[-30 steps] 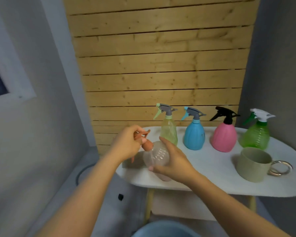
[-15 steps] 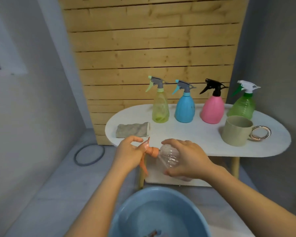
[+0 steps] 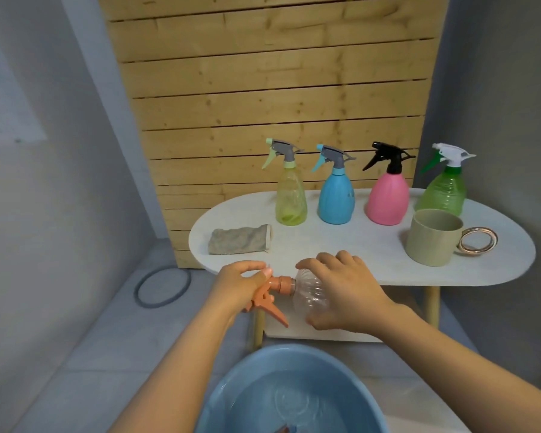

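A clear ribbed spray bottle [image 3: 310, 295] lies on its side in the air, in front of the white oval table [image 3: 356, 264] and above a blue basin [image 3: 291, 392]. My right hand [image 3: 344, 292] grips its body from above. My left hand [image 3: 241, 282] grips the orange trigger head [image 3: 269, 298], which sits on the bottle's neck and points left. The orange trigger lever hangs down below my left hand.
On the table stand yellow [image 3: 289, 195], blue [image 3: 336, 195], pink [image 3: 387, 195] and green [image 3: 444, 189] spray bottles, a beige mug [image 3: 433, 235] with a metal ring handle, and a grey folded cloth [image 3: 239, 240]. A grey ring [image 3: 162, 286] lies on the floor at left. The basin holds water.
Both hands carried the clear bottle off the table toward me and down, over the basin. The bottle went from tilted to lying sideways. The view dropped, showing the cloth and basin.
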Tool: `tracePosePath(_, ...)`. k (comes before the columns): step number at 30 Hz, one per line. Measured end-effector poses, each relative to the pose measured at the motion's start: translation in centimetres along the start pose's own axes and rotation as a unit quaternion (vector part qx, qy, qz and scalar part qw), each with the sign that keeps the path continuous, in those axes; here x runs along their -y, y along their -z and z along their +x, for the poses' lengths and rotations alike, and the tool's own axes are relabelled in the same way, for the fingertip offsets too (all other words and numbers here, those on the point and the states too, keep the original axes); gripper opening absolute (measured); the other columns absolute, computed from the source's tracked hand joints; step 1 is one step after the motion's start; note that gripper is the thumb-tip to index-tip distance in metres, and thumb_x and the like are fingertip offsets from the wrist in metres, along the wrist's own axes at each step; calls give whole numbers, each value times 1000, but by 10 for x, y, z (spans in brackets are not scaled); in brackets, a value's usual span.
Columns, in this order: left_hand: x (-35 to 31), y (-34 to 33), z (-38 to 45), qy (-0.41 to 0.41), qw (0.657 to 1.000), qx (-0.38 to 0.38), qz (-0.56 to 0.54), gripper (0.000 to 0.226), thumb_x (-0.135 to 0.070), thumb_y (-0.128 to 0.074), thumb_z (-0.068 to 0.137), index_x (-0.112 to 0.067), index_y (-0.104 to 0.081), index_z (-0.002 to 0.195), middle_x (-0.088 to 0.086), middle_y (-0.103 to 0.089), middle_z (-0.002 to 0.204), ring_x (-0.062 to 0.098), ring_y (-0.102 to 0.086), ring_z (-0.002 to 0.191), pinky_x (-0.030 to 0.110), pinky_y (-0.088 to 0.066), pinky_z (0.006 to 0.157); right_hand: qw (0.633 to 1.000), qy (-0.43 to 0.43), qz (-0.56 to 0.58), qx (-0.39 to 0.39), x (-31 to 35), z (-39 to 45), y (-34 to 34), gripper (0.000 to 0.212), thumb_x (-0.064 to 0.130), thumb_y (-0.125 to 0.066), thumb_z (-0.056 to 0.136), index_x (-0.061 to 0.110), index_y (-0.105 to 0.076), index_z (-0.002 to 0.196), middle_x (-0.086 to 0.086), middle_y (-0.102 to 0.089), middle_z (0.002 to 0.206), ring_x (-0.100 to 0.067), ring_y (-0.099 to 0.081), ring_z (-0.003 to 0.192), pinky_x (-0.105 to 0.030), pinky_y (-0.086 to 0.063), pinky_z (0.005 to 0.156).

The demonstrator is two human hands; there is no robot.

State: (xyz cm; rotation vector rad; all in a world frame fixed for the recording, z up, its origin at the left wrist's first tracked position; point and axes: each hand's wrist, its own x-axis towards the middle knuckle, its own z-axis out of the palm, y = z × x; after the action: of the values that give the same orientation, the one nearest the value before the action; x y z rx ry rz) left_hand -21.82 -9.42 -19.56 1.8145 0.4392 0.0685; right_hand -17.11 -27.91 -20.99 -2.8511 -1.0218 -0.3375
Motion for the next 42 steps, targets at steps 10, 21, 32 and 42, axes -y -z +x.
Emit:
tracePosePath(10,-10,15,-3,-90,970,223,21,50,9,-57,86,-23,-56,125,11,-69,110,11,-69,96,20,-54,75,979,-85,166,81,-41,-12,17,89,54,-76,62,41,-34,139,7,-56,125,-18,-45,115,-30,-41,93)
tracePosePath(21,-13,-7,1,-20,1000,11,-1,50,-44,-60,88,5,-67,96,8,-72,74,12,-67,59,20,-52,50,994,-1,110,17,-31,-23,24,90,56,-72,63,38,-31,141,16,-46,134,-14,-40,112,-27,-35,96)
tracePosePath(32,-13,-10,9,26,992,-7,-122,17,-17,-44,100,-11,-56,110,8,-66,67,8,-61,44,18,-49,43,995,14,87,-45,-31,-18,16,87,54,-71,63,31,-37,140,10,-46,133,-20,-43,113,-30,-32,96)
tracePosePath(42,1,-7,13,-107,989,28,98,32,-39,-65,86,-7,-72,81,7,-70,70,12,-56,57,27,-46,68,990,-17,138,3,-42,-16,14,86,49,-74,62,36,-36,138,16,-48,131,-15,-41,111,-24,-34,92)
